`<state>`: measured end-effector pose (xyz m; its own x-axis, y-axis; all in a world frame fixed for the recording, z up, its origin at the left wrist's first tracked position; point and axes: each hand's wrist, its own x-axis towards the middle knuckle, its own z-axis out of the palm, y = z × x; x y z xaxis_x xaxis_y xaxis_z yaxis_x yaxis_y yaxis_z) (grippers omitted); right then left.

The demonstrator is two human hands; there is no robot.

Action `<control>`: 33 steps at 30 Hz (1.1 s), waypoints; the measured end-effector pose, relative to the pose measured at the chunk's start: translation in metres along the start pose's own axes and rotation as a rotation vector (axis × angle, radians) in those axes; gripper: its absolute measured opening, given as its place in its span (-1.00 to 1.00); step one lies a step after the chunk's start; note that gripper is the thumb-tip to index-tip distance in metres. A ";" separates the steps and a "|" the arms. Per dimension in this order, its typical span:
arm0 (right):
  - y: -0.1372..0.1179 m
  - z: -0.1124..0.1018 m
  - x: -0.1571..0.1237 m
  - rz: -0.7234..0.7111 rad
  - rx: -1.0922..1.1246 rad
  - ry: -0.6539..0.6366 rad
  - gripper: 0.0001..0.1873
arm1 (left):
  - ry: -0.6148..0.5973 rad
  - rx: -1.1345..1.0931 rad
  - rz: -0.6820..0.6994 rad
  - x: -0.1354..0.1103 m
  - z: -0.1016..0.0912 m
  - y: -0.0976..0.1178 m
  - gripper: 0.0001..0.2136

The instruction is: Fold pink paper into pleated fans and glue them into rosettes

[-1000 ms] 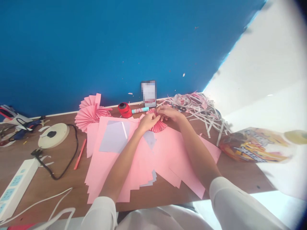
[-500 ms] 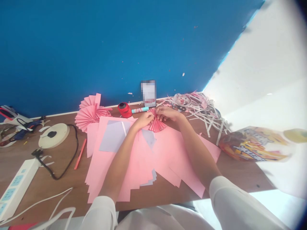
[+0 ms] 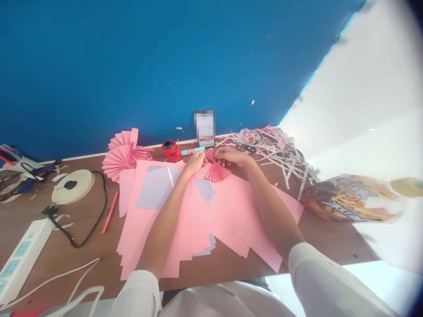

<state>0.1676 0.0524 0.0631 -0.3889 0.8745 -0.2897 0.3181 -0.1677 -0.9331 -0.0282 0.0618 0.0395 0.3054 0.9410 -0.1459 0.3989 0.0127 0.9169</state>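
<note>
A pink pleated paper fan, pinched in at its middle and flaring at both ends, is at the far side of the pink paper sheets. My right hand grips its right side near the narrow middle, fingers bent. Close to the fan's left edge is my left hand, its fingers curled together; what they hold, if anything, is hidden. Just behind that hand lies a light-blue glue stick. Purple paper rests on the pink sheets under my left forearm.
Pink folded fans stand back left, near a red roll. A phone leans against the blue wall. Paper strips are heaped back right, beside a bottle. Leftward are a tape roll, red pen and power strip.
My left hand has shifted slightly left and back, away from the fan's middle, and covers the glue stick's right end less clearly. My right hand stays at the fan.
</note>
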 end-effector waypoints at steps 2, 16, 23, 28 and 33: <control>-0.001 0.000 -0.001 0.007 -0.001 -0.003 -0.87 | 0.027 -0.174 -0.085 -0.001 0.003 0.005 -0.82; 0.007 -0.003 0.003 0.008 0.018 -0.004 -0.88 | -0.085 -0.697 -0.119 -0.008 -0.017 0.015 -0.80; 0.006 -0.004 0.002 -0.018 0.014 -0.001 -0.87 | -0.003 0.144 0.139 -0.013 -0.033 0.010 -0.87; 0.009 -0.006 0.004 -0.020 0.012 0.006 -0.90 | 0.155 0.388 0.379 -0.013 -0.013 0.016 -0.91; 0.009 -0.004 0.006 -0.194 0.009 0.138 -0.89 | 0.051 0.332 0.376 -0.011 0.016 0.010 -0.86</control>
<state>0.1718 0.0582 0.0542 -0.3200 0.9446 -0.0734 0.2408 0.0062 -0.9706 -0.0133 0.0464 0.0441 0.4414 0.8752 0.1980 0.5252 -0.4309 0.7338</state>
